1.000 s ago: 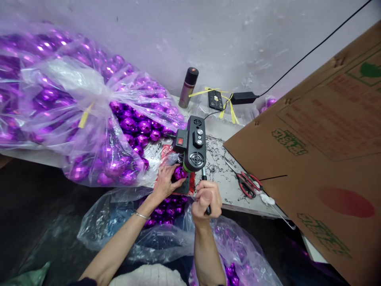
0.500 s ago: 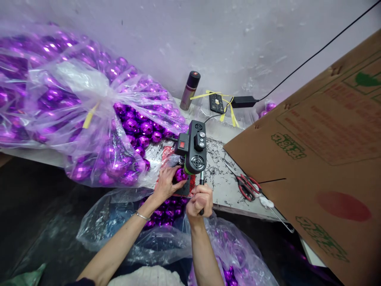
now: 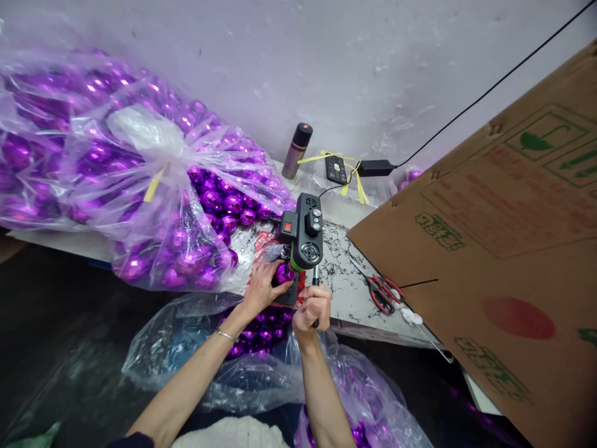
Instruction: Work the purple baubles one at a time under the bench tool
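Observation:
My left hand (image 3: 264, 287) is closed around a shiny purple faceted ball (image 3: 284, 272), pinched between thumb and fingers. The ball sits under the front end of a small black bench drill press (image 3: 308, 231), or a press-like machine of that shape, with a red switch on its side. My right hand (image 3: 313, 307) is wrapped round the machine's black-gripped lever handle (image 3: 316, 282), right of the ball. Just what touches the ball under the machine head is hidden.
A large clear bag of purple balls (image 3: 140, 180) lies on the left. Scissors (image 3: 383, 292) rest on the table (image 3: 345, 298), among black shavings. A big cardboard box (image 3: 485, 249) stands right. A spray can (image 3: 297, 150) and black adapter (image 3: 375, 168) are behind. An open plastic bag (image 3: 186, 348) hangs in front.
The camera view has shifted slightly. My right hand and the lever handle sit slightly closer to the machine; my left hand keeps its hold on the ball.

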A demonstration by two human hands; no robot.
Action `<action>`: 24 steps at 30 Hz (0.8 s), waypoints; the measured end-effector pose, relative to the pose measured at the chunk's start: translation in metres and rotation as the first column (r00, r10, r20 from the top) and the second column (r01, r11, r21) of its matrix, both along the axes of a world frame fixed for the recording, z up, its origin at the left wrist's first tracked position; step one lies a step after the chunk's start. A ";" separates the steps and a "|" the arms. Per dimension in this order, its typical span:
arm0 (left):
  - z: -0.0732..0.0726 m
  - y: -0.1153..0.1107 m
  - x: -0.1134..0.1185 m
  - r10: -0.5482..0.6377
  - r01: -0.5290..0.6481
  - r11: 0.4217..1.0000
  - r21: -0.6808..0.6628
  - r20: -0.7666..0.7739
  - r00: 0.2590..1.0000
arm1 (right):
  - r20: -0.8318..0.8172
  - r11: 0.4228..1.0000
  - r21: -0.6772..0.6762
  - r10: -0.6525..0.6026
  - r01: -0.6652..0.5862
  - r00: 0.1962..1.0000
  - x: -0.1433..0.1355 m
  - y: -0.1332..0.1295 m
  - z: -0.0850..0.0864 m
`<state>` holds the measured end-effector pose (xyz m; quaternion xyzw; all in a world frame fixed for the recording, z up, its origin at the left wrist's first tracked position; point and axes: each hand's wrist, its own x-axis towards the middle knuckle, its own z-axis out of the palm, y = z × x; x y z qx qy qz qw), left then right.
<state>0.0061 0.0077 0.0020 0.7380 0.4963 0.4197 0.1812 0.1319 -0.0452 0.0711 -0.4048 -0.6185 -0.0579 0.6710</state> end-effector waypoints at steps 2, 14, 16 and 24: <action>-0.001 0.001 0.000 0.002 -0.002 1.000 0.005 0.001 1.000 | 0.002 1.000 0.003 0.000 0.000 1.000 0.000 0.000 0.001; 0.002 0.001 -0.001 -0.032 0.032 0.999 0.006 0.002 0.999 | -0.136 0.995 -0.101 -0.029 0.016 0.990 -0.006 -0.003 0.060; 0.003 0.000 -0.001 -0.033 0.033 0.999 0.004 0.002 0.999 | -0.128 0.995 -0.104 -0.023 0.009 0.991 -0.006 -0.004 0.058; -0.001 0.001 0.001 -0.006 0.006 1.000 0.018 0.010 1.000 | -0.005 0.998 -0.056 -0.019 0.018 1.000 -0.002 -0.005 0.017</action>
